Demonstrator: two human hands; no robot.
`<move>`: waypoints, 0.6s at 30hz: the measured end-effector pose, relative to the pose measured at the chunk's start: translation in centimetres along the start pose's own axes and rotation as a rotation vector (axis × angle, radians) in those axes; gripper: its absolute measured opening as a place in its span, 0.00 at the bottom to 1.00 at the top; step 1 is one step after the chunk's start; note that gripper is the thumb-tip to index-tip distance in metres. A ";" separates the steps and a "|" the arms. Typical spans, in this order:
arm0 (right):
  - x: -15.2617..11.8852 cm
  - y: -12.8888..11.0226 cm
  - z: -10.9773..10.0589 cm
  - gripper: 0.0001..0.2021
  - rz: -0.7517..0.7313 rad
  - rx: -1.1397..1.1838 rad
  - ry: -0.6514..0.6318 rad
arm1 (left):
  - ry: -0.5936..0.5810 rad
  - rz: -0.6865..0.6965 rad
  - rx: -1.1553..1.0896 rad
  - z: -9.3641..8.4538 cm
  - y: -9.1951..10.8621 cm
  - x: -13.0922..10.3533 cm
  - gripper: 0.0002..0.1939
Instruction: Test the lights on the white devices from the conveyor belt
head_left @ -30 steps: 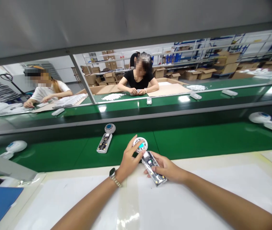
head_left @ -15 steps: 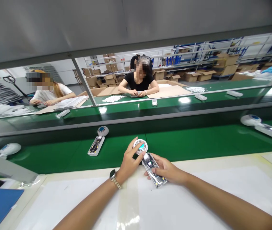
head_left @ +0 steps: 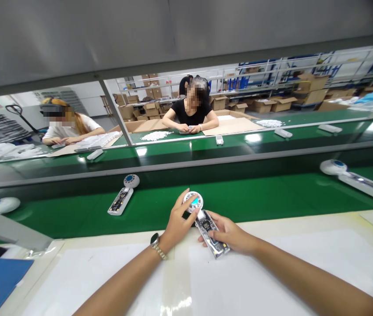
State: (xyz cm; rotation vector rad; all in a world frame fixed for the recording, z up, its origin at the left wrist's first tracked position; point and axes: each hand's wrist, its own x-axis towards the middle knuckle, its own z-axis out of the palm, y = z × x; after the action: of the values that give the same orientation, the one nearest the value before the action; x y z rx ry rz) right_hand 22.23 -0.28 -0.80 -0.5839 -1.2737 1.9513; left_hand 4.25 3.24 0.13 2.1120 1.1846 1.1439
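A white handheld device [head_left: 207, 224] with a round head and an open body showing its circuit board is held above the near table edge. My left hand [head_left: 179, 219] grips the round head, fingers on its vented face with the blue centre. My right hand [head_left: 227, 235] is closed around the body, thumb on the exposed board side. Similar devices lie on the green belt: one [head_left: 120, 201] to the left, another [head_left: 367, 185] at the right.
The green belt [head_left: 258, 197] runs across in front of the white table [head_left: 107, 272]. A blue folder [head_left: 2, 281] lies at the lower left. Metal posts [head_left: 115, 112] and a far belt stand beyond, with two people [head_left: 191, 112] [head_left: 74, 127] seated there.
Devices on the near belt have shifted left, while small parts on the far belt have shifted right. A light on the held board has gone dark. My hands have hardly moved.
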 end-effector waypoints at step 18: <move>1.4 -1.2 -6.7 0.49 -0.156 -0.265 0.787 | 0.034 0.331 0.241 0.5 1.0 -1.1 0.29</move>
State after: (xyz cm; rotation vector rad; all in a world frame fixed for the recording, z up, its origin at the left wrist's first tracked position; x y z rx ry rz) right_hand 26.44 5.00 -2.40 -1.1974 -1.0136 1.2163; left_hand 4.78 1.80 0.08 2.5546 1.0584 1.2315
